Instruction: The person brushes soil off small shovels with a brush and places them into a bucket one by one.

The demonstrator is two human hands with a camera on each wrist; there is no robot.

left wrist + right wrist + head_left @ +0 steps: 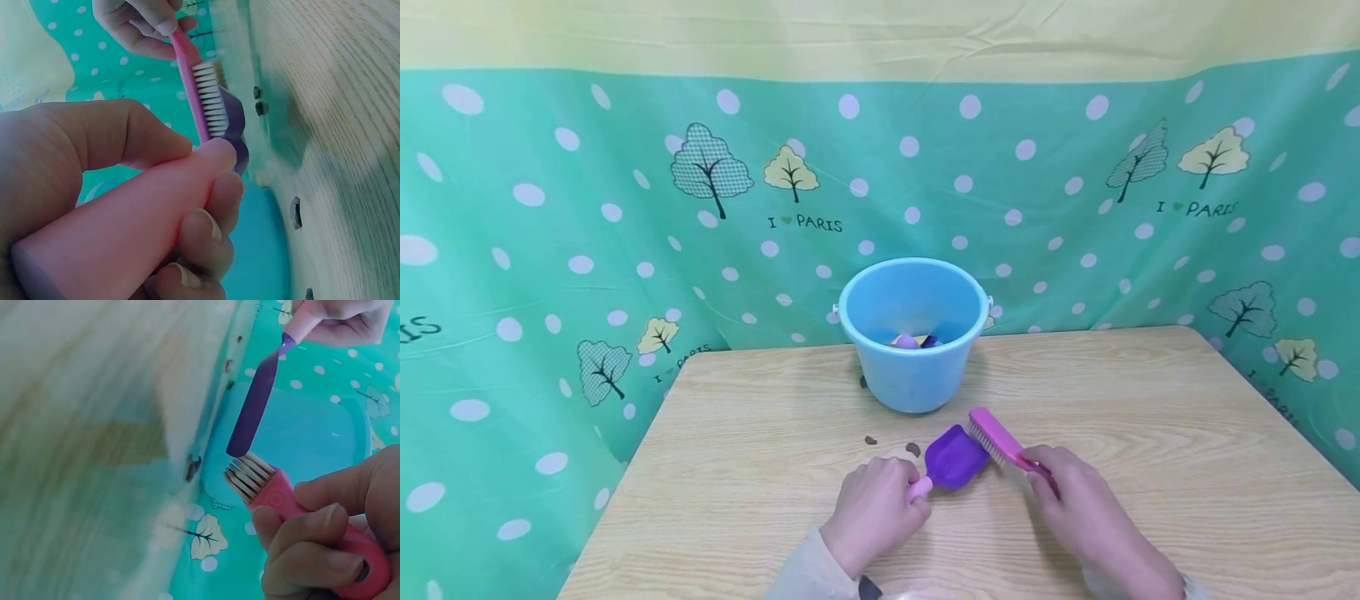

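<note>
My left hand [880, 504] grips the pink handle [112, 231] of a small shovel, its purple blade [953, 458] pointing away and to the right, low over the table. A pink brush [996, 433] with pale bristles [249, 477] is held by its handle in my right hand [1078, 504], fingers curled round it. The bristles come right up to the blade's far right edge. Just left of the blade, small dark brown pieces [913, 449] lie on the wood; in the right wrist view, another dark piece [192, 467] lies near the bristles.
Behind the shovel stands a light blue bucket [913, 375] with several things inside, among them something purple [907, 342]. One dark piece [863, 382] lies at its left base. The wooden table [737, 483] ends at a green dotted curtain [1037, 183] on the back and sides.
</note>
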